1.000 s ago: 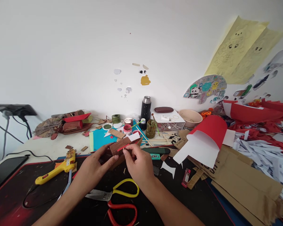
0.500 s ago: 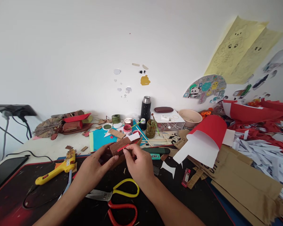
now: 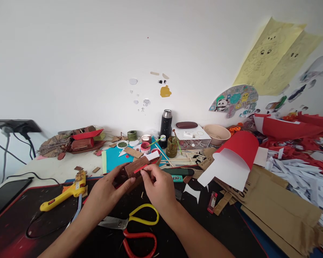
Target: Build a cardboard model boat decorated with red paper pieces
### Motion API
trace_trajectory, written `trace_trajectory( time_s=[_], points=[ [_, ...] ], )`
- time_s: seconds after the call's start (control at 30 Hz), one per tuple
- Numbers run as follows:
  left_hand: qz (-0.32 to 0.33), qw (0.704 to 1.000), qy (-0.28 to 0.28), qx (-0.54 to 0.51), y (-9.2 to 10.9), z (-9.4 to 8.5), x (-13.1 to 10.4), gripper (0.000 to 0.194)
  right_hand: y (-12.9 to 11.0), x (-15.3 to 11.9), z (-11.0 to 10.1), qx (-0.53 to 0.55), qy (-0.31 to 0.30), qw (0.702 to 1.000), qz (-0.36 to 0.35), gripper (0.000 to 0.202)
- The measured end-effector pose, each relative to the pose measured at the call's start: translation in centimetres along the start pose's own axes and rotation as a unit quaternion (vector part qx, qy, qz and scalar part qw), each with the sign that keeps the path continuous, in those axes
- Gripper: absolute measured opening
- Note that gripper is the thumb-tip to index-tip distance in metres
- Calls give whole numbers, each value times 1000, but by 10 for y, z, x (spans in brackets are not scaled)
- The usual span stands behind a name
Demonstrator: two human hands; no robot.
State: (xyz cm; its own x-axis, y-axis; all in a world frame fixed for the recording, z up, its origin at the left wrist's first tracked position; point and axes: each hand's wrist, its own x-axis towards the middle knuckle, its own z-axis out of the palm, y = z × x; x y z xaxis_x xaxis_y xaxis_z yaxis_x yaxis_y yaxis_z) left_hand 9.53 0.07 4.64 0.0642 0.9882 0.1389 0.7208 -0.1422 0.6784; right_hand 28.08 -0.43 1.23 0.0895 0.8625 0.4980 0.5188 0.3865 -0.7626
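My left hand point(image 3: 109, 189) is closed around a brown-painted cardboard model point(image 3: 134, 166), holding it up over the dark mat. Between the thumb and fingers of my right hand point(image 3: 158, 184) is a narrow red paper strip point(image 3: 140, 169), which lies along the model's near side. My right fingers hide part of the strip and the model's right end. Below the hands rest scissors point(image 3: 125, 225) with one yellow and one red handle, their blades apart. To the left lies a yellow glue gun point(image 3: 63, 199), its nozzle end messy with brown residue.
Paint jars, including a pink one point(image 3: 145, 147), stand behind the hands near a black flask point(image 3: 166, 125). At right are a curled red sheet point(image 3: 239, 147), flat cardboard point(image 3: 280, 200) and heaped white paper strips point(image 3: 298, 172). A black tablet point(image 3: 8, 195) lies far left.
Almost nothing differs. Both hands keep their hold on the model and the red strip, with only a very slight shift.
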Motion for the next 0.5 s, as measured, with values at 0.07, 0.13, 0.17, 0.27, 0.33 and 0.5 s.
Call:
trace_trajectory(
  time_s=[0.07,0.13,0.17,0.27,0.33,0.5],
  points=[
    [0,1000,0,-6,-1,0,1,69,0,0,0,-1,-1,1000,-2,21],
    [-1,1000,3,-11,-1,1,1,69,0,0,0,-3,-1,1000,-5,22],
    [-2,1000,4,-14,-2,1,1,69,0,0,-1,-4,1,1000,-6,22],
    [-8,1000,7,-17,-4,2,2,70,-1,0,-1,-3,4,1000,-7,24],
    [-10,1000,13,-23,-7,2,2,72,-2,0,-2,-2,3,1000,-8,24],
    [1,998,-2,-67,-10,-2,6,69,-4,1,-3,27,13,1000,-2,24]
  ],
)
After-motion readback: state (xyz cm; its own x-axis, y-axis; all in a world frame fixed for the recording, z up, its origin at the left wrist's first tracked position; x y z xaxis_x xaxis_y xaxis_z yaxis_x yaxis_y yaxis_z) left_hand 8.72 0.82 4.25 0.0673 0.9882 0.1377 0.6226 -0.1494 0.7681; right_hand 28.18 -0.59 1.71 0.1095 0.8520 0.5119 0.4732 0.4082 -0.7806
